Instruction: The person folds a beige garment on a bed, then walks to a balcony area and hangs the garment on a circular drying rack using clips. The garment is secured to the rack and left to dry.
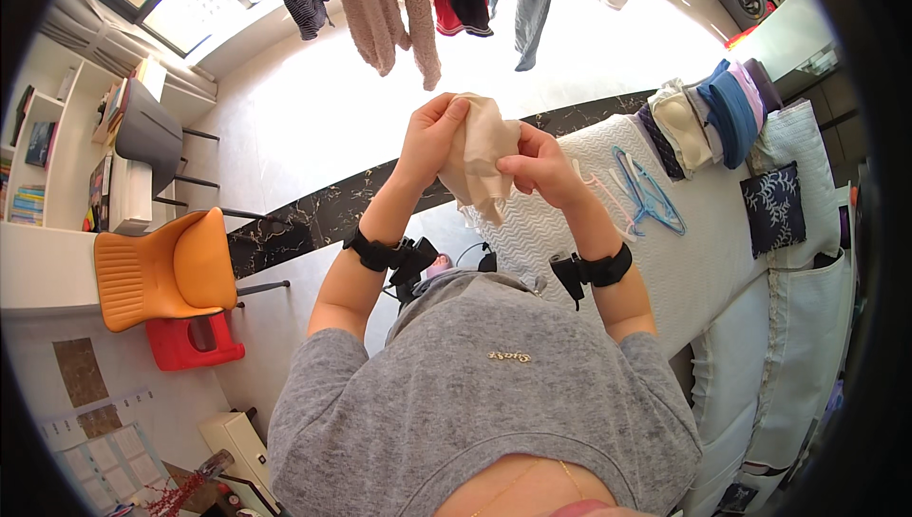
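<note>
A small cream cloth garment [479,150] is held up in front of me, bunched and folded over between both hands. My left hand [433,133] grips its upper left edge, thumb on top. My right hand [538,164] pinches its right side between thumb and fingers. The garment's lower end hangs loose, and its exact kind cannot be made out. Below and to the right, blue plastic hangers [652,196] and a pink hanger [605,196] lie on the white quilted sofa cover [684,260]. Folded clothes [730,114] stand in a row at the sofa's far end.
Clothes, among them a fuzzy beige garment [370,7] and jeans [536,4], hang overhead beyond my hands. An orange chair [167,267], a red stool [196,342] and a grey chair [148,133] stand at left. A dark patterned cushion [773,209] lies at right.
</note>
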Action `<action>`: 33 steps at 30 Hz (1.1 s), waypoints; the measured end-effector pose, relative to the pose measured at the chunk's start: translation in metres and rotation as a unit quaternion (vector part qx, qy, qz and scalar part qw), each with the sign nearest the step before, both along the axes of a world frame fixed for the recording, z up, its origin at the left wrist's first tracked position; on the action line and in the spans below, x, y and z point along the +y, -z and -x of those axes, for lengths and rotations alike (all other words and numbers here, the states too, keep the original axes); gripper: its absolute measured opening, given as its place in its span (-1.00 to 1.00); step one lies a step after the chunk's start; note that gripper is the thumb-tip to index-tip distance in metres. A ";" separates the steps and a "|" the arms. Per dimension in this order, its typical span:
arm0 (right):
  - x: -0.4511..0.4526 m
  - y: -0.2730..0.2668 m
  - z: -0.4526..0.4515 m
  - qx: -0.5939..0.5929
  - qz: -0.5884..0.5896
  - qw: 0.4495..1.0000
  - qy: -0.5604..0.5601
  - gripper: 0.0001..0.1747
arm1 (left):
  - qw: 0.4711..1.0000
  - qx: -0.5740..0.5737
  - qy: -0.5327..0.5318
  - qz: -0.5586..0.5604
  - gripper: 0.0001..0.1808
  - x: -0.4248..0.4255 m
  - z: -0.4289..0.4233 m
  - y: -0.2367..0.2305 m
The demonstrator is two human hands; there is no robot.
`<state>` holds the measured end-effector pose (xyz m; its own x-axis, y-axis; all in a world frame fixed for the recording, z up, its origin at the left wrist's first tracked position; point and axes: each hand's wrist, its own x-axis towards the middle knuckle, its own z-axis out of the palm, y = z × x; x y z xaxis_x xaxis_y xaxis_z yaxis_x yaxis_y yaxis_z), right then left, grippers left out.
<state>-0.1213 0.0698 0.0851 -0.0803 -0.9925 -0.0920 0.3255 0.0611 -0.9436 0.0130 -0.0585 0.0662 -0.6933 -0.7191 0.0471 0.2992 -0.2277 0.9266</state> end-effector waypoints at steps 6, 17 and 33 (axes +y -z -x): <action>-0.004 0.000 -0.001 0.313 0.029 0.942 0.121 -0.50 | 0.990 -0.138 0.020 0.034 -0.59 -0.014 -0.007 0.010; -0.002 0.008 0.003 -0.076 -0.031 0.995 0.059 -0.63 | 0.987 -0.041 0.138 -0.075 -0.58 0.010 -0.006 0.015; -0.009 0.015 -0.016 0.197 0.104 0.939 0.261 -0.71 | 0.921 0.097 0.200 -0.320 -0.56 0.032 -0.006 0.001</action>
<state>-0.1057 0.0606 0.0699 -0.5478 -0.8018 0.2387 -0.1169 -0.2092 -0.9709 0.0186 -0.0267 0.0652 -0.9321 -0.3310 -0.1468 0.2180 -0.8367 0.5024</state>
